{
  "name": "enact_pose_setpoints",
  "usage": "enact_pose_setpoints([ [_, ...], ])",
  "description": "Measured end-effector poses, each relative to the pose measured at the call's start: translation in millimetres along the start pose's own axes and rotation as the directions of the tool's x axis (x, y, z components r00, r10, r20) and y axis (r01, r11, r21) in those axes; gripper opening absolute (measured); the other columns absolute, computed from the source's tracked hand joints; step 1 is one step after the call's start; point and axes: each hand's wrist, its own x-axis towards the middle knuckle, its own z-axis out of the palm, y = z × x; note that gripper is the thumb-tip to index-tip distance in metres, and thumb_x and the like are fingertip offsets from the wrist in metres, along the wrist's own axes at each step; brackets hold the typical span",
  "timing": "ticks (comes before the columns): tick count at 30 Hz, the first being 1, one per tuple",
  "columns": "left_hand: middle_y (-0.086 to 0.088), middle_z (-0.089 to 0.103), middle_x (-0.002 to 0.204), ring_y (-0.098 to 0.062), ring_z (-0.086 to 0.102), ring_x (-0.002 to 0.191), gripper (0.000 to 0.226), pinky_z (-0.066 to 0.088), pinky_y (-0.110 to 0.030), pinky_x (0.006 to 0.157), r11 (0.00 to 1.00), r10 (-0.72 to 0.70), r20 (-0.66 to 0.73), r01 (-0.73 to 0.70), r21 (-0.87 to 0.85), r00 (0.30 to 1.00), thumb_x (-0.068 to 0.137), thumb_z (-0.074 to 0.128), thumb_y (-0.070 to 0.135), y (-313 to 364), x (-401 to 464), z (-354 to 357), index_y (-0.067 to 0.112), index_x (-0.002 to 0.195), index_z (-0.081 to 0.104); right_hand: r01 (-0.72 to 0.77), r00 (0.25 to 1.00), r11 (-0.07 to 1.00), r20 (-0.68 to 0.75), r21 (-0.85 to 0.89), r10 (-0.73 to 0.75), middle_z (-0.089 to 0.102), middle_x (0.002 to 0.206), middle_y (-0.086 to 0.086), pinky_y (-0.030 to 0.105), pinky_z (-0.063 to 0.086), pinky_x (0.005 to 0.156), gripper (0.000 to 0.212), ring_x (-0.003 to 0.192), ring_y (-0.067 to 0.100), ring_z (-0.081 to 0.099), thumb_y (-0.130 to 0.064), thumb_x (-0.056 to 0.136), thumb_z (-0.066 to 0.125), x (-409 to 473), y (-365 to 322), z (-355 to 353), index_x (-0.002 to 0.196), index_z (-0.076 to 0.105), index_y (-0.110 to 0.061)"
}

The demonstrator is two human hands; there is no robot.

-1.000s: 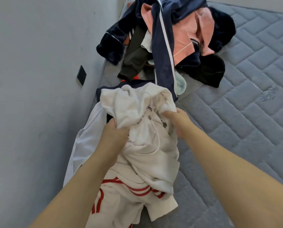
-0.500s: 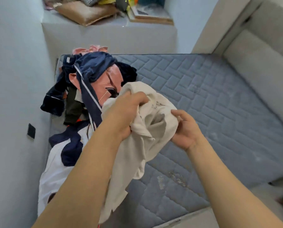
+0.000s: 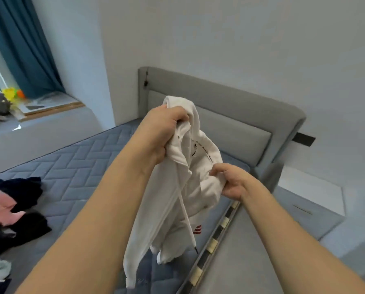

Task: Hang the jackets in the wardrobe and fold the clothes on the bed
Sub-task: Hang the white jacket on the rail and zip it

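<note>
A white hooded jacket (image 3: 177, 200) with a drawstring and red stripes near its hem hangs in the air over the bed's right edge. My left hand (image 3: 162, 132) grips a bunch of its fabric near the hood, held high. Lower and to the right, my right hand (image 3: 233, 181) pinches the cloth by the collar. A pile of dark blue, pink and black clothes (image 3: 9, 211) lies on the grey quilted mattress (image 3: 75, 172) at the far left. No wardrobe is in view.
A grey padded headboard (image 3: 230, 111) stands behind the jacket against the pale wall. The grey bed frame edge (image 3: 230, 251) runs along the right, with a low bedside unit (image 3: 311, 209) beyond it. A window ledge (image 3: 39, 115) with clutter and a teal curtain (image 3: 22, 45) sits at the upper left.
I lifted the white jacket off the pile and carried it to the right, toward the headboard. The view swung right, so the clothes pile now lies at the far left.
</note>
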Motion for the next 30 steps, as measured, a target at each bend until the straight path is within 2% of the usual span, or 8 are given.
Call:
enact_pose_setpoints([
  [4, -0.008, 0.052, 0.057, -0.021, 0.052, 0.052, 0.008, 0.046, -0.035, 0.059, 0.996, 0.084, 0.040, -0.082, -0.044, 0.996, 0.067, 0.059, 0.006, 25.3, 29.4, 105.8, 0.012, 0.062, 0.060, -0.002, 0.924, 0.965, -0.370, -0.263, -0.099, 0.066, 0.104, 0.021, 0.038, 0.056, 0.068, 0.040, 0.088, 0.035, 0.067, -0.005, 0.080, 0.066, -8.5, -18.8, -121.3, 0.118, 0.056, 0.002],
  [7, -0.008, 0.052, 0.054, -0.022, 0.053, 0.049, 0.007, 0.049, -0.036, 0.058, 0.989, 0.137, 0.139, -0.126, -0.082, 0.981, 0.065, 0.058, 0.006, 31.9, 50.2, 193.5, 0.007, 0.071, 0.060, -0.023, 0.824, 0.952, -0.545, -0.305, -0.155, 0.065, 0.105, 0.018, 0.041, 0.057, 0.078, 0.039, 0.092, 0.033, 0.065, -0.019, 0.086, 0.059, -17.1, -30.9, -205.2, 0.120, 0.055, 0.000],
  [9, -0.006, 0.051, 0.053, -0.021, 0.051, 0.049, 0.009, 0.047, -0.038, 0.057, 0.988, 0.144, 0.236, -0.127, -0.086, 0.961, 0.068, 0.056, 0.004, 23.4, 56.3, 256.8, 0.008, 0.076, 0.058, -0.039, 0.779, 0.960, -0.610, -0.276, -0.144, 0.064, 0.111, 0.018, 0.044, 0.055, 0.087, 0.041, 0.099, 0.035, 0.063, -0.030, 0.093, 0.049, -21.8, -42.8, -255.8, 0.124, 0.055, -0.004],
  [12, -0.004, 0.050, 0.049, -0.019, 0.050, 0.046, 0.010, 0.046, -0.031, 0.049, 0.992, 0.124, 0.375, -0.108, -0.065, 0.919, 0.073, 0.053, 0.000, -4.2, 64.5, 346.4, 0.010, 0.072, 0.057, 0.024, 0.746, 0.998, -0.664, -0.052, -0.052, 0.067, 0.093, 0.008, 0.027, 0.053, 0.056, 0.030, 0.081, 0.024, 0.064, -0.030, 0.099, 0.040, -32.2, -57.4, -332.1, 0.117, 0.056, -0.013],
  [14, -0.001, 0.052, 0.048, -0.017, 0.050, 0.043, 0.012, 0.044, -0.025, 0.044, 0.997, 0.083, 0.465, -0.075, -0.036, 0.881, 0.075, 0.053, 0.000, -26.4, 74.1, 400.4, 0.011, 0.073, 0.058, 0.121, 0.693, 0.991, -0.720, 0.052, -0.047, 0.069, 0.087, 0.003, 0.024, 0.052, 0.053, 0.023, 0.077, 0.019, 0.064, -0.027, 0.096, 0.049, -44.4, -64.6, -385.9, 0.111, 0.060, -0.014],
  [19, -0.002, 0.061, 0.059, -0.016, 0.059, 0.051, 0.011, 0.048, -0.024, 0.047, 0.999, -0.025, 0.660, -0.003, 0.041, 0.751, 0.075, 0.056, 0.005, -79.4, 101.1, 526.2, 0.011, 0.079, 0.064, 0.391, 0.415, 0.914, -0.907, 0.107, -0.071, 0.075, 0.085, 0.006, 0.031, 0.058, 0.065, 0.027, 0.073, 0.022, 0.072, -0.018, 0.077, 0.070, -78.5, -85.3, -504.7, 0.101, 0.068, -0.007],
  [26, -0.008, 0.062, 0.081, -0.021, 0.058, 0.070, 0.017, 0.042, -0.025, 0.058, 0.980, -0.197, 0.898, 0.044, 0.195, 0.394, 0.080, 0.057, 0.009, -147.3, 55.6, 728.3, 0.011, 0.094, 0.065, 0.525, -0.055, 0.849, -0.998, -0.058, -0.035, 0.071, 0.103, 0.009, 0.046, 0.054, 0.090, 0.042, 0.093, 0.030, 0.067, -0.026, 0.075, 0.067, -182.6, -92.6, -627.9, 0.114, 0.066, -0.011],
  [30, -0.009, 0.069, 0.102, -0.022, 0.067, 0.083, 0.034, 0.050, -0.025, 0.057, 0.942, -0.335, 0.932, 0.081, 0.327, 0.138, 0.085, 0.056, 0.011, -180.0, -6.2, 823.7, 0.012, 0.119, 0.058, 0.580, -0.195, 0.809, -0.981, -0.096, 0.023, 0.072, 0.102, 0.006, 0.045, 0.054, 0.091, 0.034, 0.093, 0.027, 0.069, -0.033, 0.083, 0.063, -253.6, -73.3, -688.8, 0.114, 0.066, -0.018],
])
